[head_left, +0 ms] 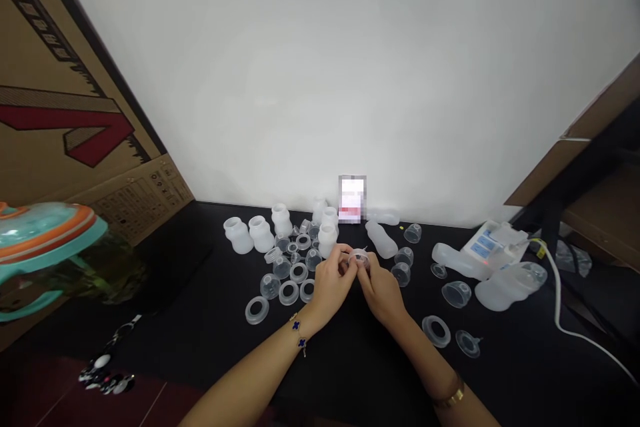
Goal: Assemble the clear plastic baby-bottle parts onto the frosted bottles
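Both of my hands meet over the middle of the black table. My left hand [336,279] and my right hand [381,290] pinch a translucent bottle collar ring [359,254] between the fingertips. A small pointed bit shows at its top; the fingers hide most of it. Just beyond my left hand stand milky-white baby bottles [327,239]. Left of that hand lie several loose collar rings [289,283] and clear domed caps [270,286]. Near my right hand are more clear caps [401,273] and a bottle lying on its side [381,239].
At the right sit a white device [495,245] with a cable [559,300], two bottles, a ring [426,332] and a clear silicone nipple [469,343]. A teal-and-orange jug [65,253] and a cardboard box [65,80] stand left. A blurred upright screen [353,200] leans against the wall.
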A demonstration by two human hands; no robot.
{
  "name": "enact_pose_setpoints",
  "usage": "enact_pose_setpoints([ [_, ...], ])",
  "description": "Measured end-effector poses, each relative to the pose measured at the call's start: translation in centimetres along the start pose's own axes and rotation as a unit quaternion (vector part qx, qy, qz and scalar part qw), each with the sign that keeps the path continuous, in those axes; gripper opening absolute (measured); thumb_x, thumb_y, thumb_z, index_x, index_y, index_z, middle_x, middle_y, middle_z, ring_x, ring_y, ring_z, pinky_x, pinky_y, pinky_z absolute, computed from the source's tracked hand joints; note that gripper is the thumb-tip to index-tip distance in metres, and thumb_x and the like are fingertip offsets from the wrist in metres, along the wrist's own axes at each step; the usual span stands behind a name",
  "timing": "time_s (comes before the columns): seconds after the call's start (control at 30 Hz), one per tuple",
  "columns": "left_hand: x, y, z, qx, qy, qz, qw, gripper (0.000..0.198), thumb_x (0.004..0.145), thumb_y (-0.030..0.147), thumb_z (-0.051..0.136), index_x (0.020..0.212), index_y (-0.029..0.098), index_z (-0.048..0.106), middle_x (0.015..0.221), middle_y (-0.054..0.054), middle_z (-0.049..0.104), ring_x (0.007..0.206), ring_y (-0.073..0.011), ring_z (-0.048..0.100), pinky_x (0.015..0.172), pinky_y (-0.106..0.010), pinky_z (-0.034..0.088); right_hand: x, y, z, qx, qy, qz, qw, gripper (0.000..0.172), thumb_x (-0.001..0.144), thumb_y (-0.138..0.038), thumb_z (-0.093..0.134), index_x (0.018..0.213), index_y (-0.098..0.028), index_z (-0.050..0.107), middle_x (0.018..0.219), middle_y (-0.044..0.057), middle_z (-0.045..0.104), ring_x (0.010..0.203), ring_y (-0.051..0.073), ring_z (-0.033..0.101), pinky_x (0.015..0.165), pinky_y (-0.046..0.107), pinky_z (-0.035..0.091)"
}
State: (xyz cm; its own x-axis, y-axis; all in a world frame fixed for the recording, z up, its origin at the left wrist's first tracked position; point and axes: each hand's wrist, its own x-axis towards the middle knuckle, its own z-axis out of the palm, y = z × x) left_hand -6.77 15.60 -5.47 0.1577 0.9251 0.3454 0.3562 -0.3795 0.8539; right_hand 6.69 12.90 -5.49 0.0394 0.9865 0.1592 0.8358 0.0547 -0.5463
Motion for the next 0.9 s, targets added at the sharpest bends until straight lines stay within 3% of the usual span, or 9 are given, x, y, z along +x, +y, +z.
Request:
enact_pose_setpoints([
  [0.4, 0.05, -0.02, 0.00, -0.006, -0.009, 0.026, 1.000, 0.015, 0.094, 0.030, 0.055, 0.107, 0.023, 0.056, 0.083, 0.001, 0.071, 0.067, -0.0139, 0.066, 0.060, -0.024, 0.046, -0.17, 0.17, -0.04, 0.056, 0.012, -0.007, 0.998, 0.028, 0.102, -0.039, 0.031, 0.109, -0.020, 0.050, 0.080, 0.006, 0.072, 0.070, 0.024, 0.069, 0.057, 0.026, 0.031],
  [0.9, 0.18, 0.00, 0.08, -0.018, -0.002, 0.007, 1.000, 0.011, 0.090, 0.026, 0.057, 0.101, 0.023, 0.057, 0.071, 0.004, 0.064, 0.061, -0.0130, 0.060, 0.061, -0.023, 0.044, 0.04, 0.12, 0.03, 0.068, 0.002, 0.000, 0.998, 0.032, 0.103, -0.043, 0.028, 0.106, -0.021, 0.051, 0.079, 0.006, 0.071, 0.070, 0.025, 0.069, 0.058, 0.026, 0.032],
])
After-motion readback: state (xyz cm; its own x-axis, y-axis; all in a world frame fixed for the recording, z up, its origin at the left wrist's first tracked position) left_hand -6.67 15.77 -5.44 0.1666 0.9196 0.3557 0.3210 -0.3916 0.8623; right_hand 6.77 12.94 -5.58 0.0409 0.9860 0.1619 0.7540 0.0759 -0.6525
